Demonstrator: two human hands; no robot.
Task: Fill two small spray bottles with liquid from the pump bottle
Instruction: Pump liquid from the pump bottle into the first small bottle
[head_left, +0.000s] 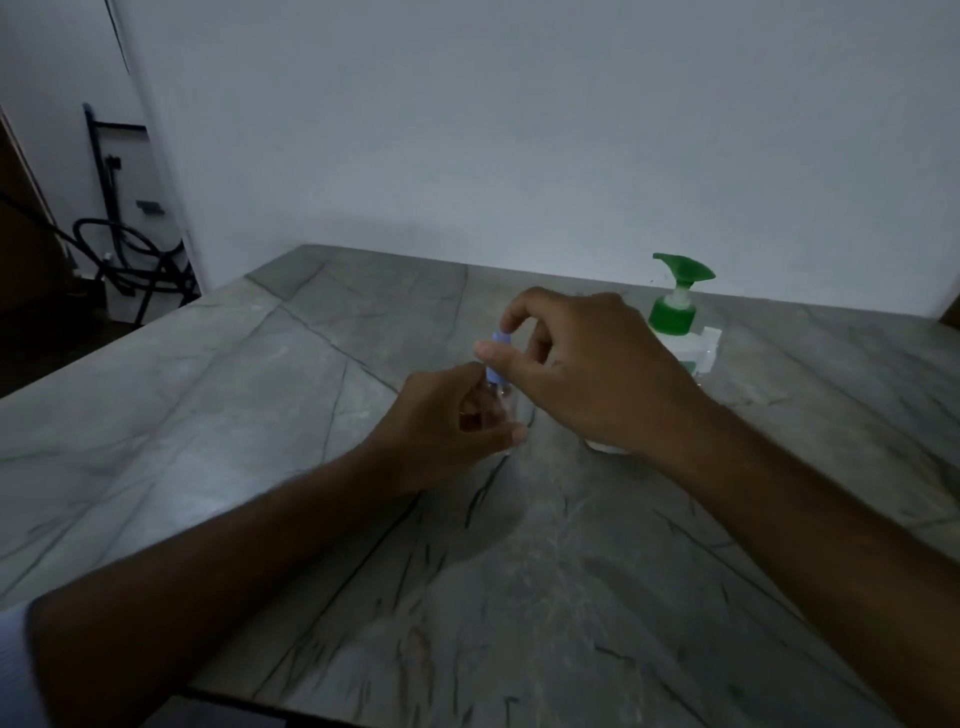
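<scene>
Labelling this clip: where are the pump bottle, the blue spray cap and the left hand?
pump bottle (671, 315): head view, on its green collar.
blue spray cap (500, 347): head view, on its side.
left hand (447, 423): head view, on its back.

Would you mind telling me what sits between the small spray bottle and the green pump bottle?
In the head view, the right hand fills that stretch, pinching the spray bottle's blue cap; the pump bottle stands behind it.

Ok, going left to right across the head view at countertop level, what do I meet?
Left hand gripping the small spray bottle → blue cap → right hand pinching that cap → green pump bottle.
</scene>
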